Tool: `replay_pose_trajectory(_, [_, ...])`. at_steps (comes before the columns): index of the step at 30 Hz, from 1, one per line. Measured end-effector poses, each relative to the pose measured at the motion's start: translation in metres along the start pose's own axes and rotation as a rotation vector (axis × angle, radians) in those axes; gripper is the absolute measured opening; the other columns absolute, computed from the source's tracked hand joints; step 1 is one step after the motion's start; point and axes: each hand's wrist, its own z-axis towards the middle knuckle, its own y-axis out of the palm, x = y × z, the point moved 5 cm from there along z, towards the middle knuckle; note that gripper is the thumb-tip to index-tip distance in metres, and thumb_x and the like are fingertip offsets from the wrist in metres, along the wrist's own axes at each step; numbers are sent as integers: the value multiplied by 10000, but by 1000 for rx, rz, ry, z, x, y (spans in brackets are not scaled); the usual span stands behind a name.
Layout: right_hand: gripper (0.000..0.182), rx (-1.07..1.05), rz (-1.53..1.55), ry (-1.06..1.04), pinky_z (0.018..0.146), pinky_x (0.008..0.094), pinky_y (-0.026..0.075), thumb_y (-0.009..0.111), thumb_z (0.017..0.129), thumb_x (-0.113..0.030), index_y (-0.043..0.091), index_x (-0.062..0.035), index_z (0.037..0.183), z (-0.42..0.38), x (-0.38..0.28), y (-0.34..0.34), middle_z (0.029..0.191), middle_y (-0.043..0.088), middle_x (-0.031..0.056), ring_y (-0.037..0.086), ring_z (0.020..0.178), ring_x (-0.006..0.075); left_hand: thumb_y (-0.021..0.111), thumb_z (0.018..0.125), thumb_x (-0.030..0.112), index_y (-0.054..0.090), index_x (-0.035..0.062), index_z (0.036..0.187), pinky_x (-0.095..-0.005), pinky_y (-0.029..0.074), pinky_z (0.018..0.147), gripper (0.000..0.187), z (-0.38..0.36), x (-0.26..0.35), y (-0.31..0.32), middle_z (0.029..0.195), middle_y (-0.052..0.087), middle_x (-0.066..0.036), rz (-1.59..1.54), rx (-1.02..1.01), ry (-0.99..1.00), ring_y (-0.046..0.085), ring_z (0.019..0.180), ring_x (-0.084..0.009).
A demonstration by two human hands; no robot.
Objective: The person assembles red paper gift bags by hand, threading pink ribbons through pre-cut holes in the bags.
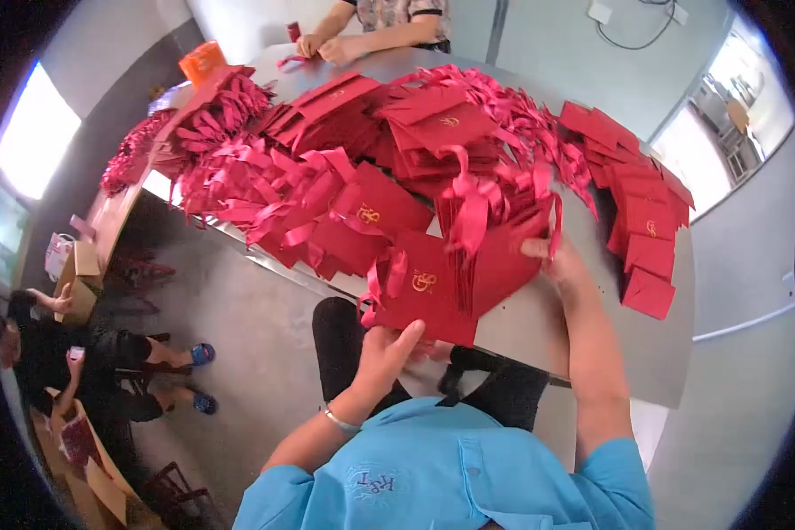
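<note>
At the near edge of the grey table (662,353), just ahead of the blue shirt (433,450), a bundle of red bags (424,296) is held tilted, with the gold emblem on its foremost face left uncovered. The lower edge is gripped by the left hand (384,360), the thumb laid against the front and the fingers passed beneath, mostly hidden; by this hold the layers are presumably kept even and stopped from slipping off the edge. The bundle's far side is met by the right hand (554,261), its fingers bent toward the bag edges near a pink ribbon (554,219); whether anything is pinched there cannot be told. The left forearm, ringed by a bracelet (342,422), is brought in low, while the right forearm is reached farther forward over the table.

Beyond the hands, ribboned bags (247,190) are heaped at the left, and stacked bags (446,128) are laid flat, perhaps for stability. On the right, a row of bags (649,225) is overlapped, seemingly for order. Across the table, something pink is handled by another person's hands (340,49), near an orange container (203,60).
</note>
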Motion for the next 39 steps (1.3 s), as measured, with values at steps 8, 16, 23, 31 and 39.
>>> replay_pose_trajectory(8, [903, -198, -150, 9, 993, 361, 388, 840, 539, -164, 434, -25, 1333, -15, -13, 28, 1202, 582, 63, 540, 1108, 223, 567, 909, 82, 611, -22, 995, -291, 522, 593, 142, -9, 15, 8, 816, 648, -24, 502, -9, 278, 614, 725, -124])
replay_pose_trajectory(16, [942, -236, -120, 6, 1009, 368, 375, 899, 501, -159, 451, -29, 1319, -24, -21, 51, 1195, 590, 58, 524, 1123, 216, 601, 867, 59, 461, 67, 1213, -257, 472, 498, 373, -4, 29, 35, 790, 582, -15, -8, -246, 103, 567, 608, -107])
replay_pose_trajectory(23, [817, -294, -269, 6, 1024, 363, 359, 872, 602, -157, 479, -42, 1308, -28, -22, 77, 1234, 577, 42, 503, 1153, 185, 722, 783, 72, 484, 21, 1247, -305, 500, 819, 524, -9, 46, 44, 1112, 599, -52, 190, -274, 232, 585, 971, -136])
replay_pose_trajectory(31, [767, -207, -875, -526, 1029, 369, 359, 825, 706, -230, 441, -28, 1338, -32, -20, 97, 1259, 541, 101, 500, 1158, 198, 658, 829, 102, 422, 29, 1300, -334, 480, 881, 532, -12, 52, 20, 1160, 572, -82, 130, -24, 197, 556, 1033, -166])
replay_pose_trajectory(39, [697, -407, -247, -159, 994, 349, 389, 663, 852, -370, 385, -12, 1381, -21, 4, 85, 1325, 490, 114, 502, 1168, 217, 618, 824, 70, 442, 31, 1271, -378, 500, 876, 483, -5, 78, -9, 1135, 590, -89, -209, -29, 263, 589, 1005, -197])
